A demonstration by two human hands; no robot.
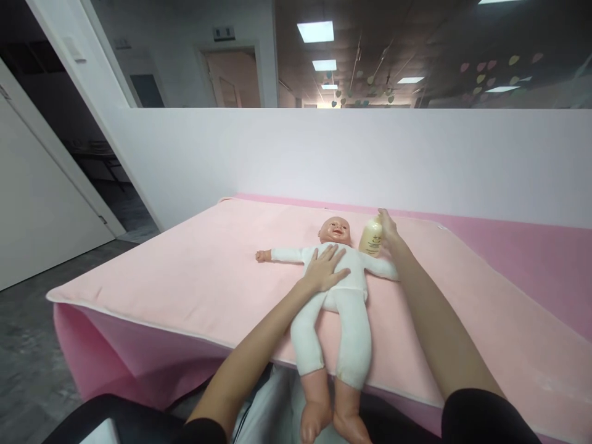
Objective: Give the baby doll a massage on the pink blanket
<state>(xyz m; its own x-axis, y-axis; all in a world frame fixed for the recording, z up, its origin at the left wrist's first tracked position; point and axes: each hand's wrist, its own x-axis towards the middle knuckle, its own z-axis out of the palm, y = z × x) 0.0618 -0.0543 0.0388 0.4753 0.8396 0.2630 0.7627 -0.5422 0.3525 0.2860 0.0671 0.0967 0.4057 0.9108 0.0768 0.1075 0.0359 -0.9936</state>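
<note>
Nearest the person, the doll's feet (317, 410) stick out past the front edge of the pink-covered counter (185, 265), with nothing seen under them. A knock from the person's body, or a tug toward the edge, could start the doll (354, 271) sliding off, since its legs already overhang. The doll lies on its back, face up, its trunk and head on the counter.

The left hand (326, 269) rests flat on the doll's chest, fingers spread and gripping nothing. That light press probably steadies the doll; pushing sideways could instead twist it on the soft cover or ruck up the cloth.

Farther in, the right forearm (425, 308) crosses the end of the doll's outstretched arm (382, 267) and hides its hand, so a quick pull back might catch that arm and turn the doll.

Beyond it, beside the doll's head, the right hand (388, 227) grasps a yellow bottle (371, 237) high on its side, fingers mostly hidden. Whether the base touches the cover cannot be told. Held so high, it could tip or slip if the grip loosens, perhaps against the doll's head.
</note>
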